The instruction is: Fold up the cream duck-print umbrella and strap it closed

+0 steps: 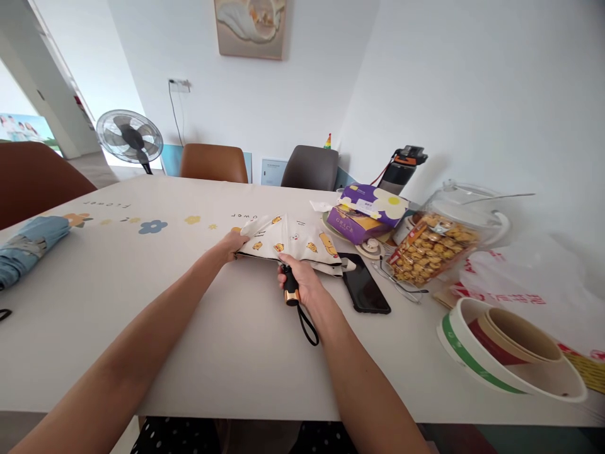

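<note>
A white umbrella (pixel 295 236) with yellow cartoon prints lies partly folded in the middle of the table, its canopy loose and fanned out. Its black handle (pixel 290 284) has a copper-coloured end and a black wrist strap, and points toward me. My right hand (pixel 302 277) is wrapped round the handle, close to the canopy's black-edged hem. At the canopy's left corner, my left hand (pixel 235 244) pinches the fabric; some of its fingers are hidden under the cloth. The canopy's right end touches or overlaps a black phone (pixel 366 284).
Right of the phone are glasses (pixel 401 284), a purple tissue pack (pixel 368 211), a snack jar (pixel 430 246), a dark bottle (pixel 401 167), a plastic bag (pixel 534 284) and paper bowls (pixel 454 343). A folded blue umbrella (pixel 35 246) lies far left. Chairs (pixel 215 162) and a fan (pixel 130 135) stand beyond the table.
</note>
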`<action>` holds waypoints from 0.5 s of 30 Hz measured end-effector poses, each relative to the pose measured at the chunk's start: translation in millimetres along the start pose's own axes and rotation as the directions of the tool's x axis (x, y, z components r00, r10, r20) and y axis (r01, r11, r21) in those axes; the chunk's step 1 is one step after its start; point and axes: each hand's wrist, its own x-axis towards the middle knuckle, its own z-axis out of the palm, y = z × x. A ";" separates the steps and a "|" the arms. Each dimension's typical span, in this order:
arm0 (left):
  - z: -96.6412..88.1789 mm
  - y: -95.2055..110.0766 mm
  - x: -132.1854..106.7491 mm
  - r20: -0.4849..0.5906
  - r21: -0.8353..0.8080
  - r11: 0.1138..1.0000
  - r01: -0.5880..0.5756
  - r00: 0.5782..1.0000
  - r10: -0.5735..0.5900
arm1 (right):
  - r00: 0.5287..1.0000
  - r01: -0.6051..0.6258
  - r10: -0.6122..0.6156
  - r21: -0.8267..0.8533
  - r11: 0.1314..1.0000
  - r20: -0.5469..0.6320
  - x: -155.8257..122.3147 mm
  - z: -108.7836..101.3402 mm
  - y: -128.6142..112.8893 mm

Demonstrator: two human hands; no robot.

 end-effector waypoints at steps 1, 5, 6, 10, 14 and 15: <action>-2.1 -0.4 -1.0 0.011 0.024 1.000 0.007 1.000 -0.007 | 1.000 0.017 -0.017 -0.021 1.000 -0.002 0.2 -0.4 0.4; -13.4 2.2 -3.7 0.048 0.086 0.996 0.010 0.999 -0.014 | 0.997 0.064 -0.067 -0.091 0.994 -0.034 -0.7 -1.7 1.6; -15.8 3.5 -4.0 0.045 0.090 0.996 0.002 0.999 -0.006 | 0.996 0.074 -0.078 -0.109 0.991 -0.039 -1.2 -1.6 1.8; -18.5 6.6 -2.6 0.001 0.043 0.998 -0.046 0.999 0.046 | 0.993 0.109 -0.115 -0.154 0.982 -0.028 -5.5 0.6 1.4; -15.9 3.8 4.2 -0.060 -0.035 0.998 -0.046 0.997 0.044 | 0.991 0.135 -0.131 -0.179 0.975 0.030 -12.3 4.7 0.4; -16.3 3.1 6.3 -0.076 -0.053 0.998 -0.044 0.996 0.040 | 0.990 0.136 -0.128 -0.182 0.974 0.058 -13.9 5.6 0.3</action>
